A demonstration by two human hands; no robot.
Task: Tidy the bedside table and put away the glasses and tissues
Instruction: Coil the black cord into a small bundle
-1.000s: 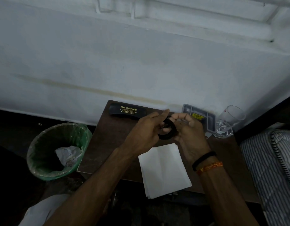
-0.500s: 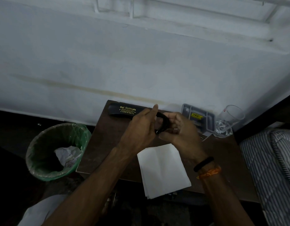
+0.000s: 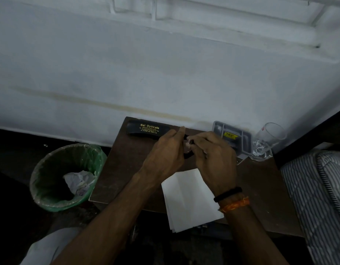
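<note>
Both hands meet over the dark brown bedside table [image 3: 119, 169]. My left hand [image 3: 165, 153] and my right hand [image 3: 213, 155] hold black-framed glasses [image 3: 188, 154] between them; only a bit of frame and a metal hinge show between the fingers. A black glasses case [image 3: 144, 129] with gold lettering lies at the table's back edge, just beyond my left fingertips. A stack of white tissues [image 3: 190, 199] lies on the table's front edge, under my right wrist.
A green-lined waste bin [image 3: 56, 176] with crumpled paper stands on the floor to the left. At the back right are a grey compartment tray [image 3: 232, 134] and a tilted clear glass [image 3: 268, 138]. A striped mattress [image 3: 318, 188] borders the right.
Both hands have shifted with the glasses toward the back of the table, nearer the case, and now close more tightly around the frame, hiding most of it.
</note>
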